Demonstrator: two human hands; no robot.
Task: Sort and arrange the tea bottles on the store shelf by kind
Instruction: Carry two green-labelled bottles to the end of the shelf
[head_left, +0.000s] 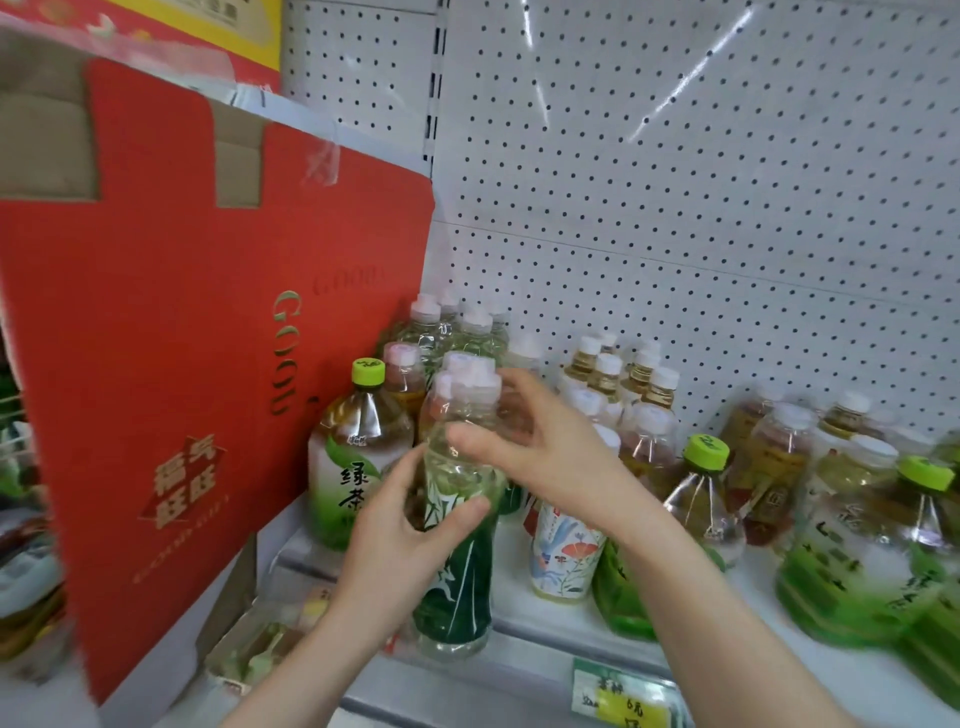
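**We hold one dark-green-labelled bottle (457, 577) upright at the near edge of the shelf (545, 629).**

Our left hand (400, 525) is curled round the bottle's waist, thumb across the top of the label. We judge this grip keeps it upright while we choose its row. Our right hand (540, 447) comes in from the right, thumb lying on the clear shoulder and fingers spread behind the neck. We cannot tell whether it clamps or only steadies. The bottle sits between both hands, and we cannot tell whether its base rests on the shelf. It is right of the lime-capped green tea bottle (348, 457) and the red carton (182, 338), and left of the floral-labelled bottle (566, 556). White-capped bottles (447, 332) cluster farther back, likely its kind.
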